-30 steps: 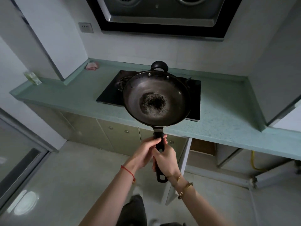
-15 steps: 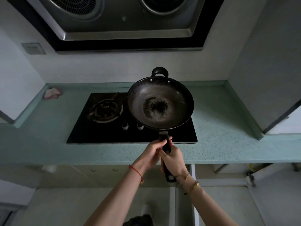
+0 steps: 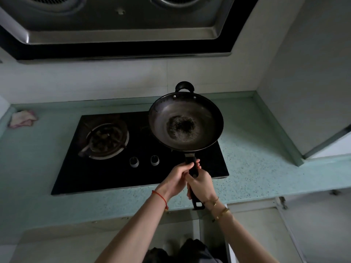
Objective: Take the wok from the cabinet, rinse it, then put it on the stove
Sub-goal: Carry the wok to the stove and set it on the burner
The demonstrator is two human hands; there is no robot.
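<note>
Red string bracelet beside left hand, gold bracelets beside right hand

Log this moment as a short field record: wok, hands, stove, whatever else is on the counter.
wok: dark round metal wok, black speckled patch in its bowl, over the right side of the black glass gas stove; resting or lifted cannot be told
hands: left hand and right hand both grip its long black handle
stove: left burner uncovered; two round knobs at the front
counter: pale green speckled countertop; crumpled pink-white cloth at far left
overhead: steel range hood
</note>
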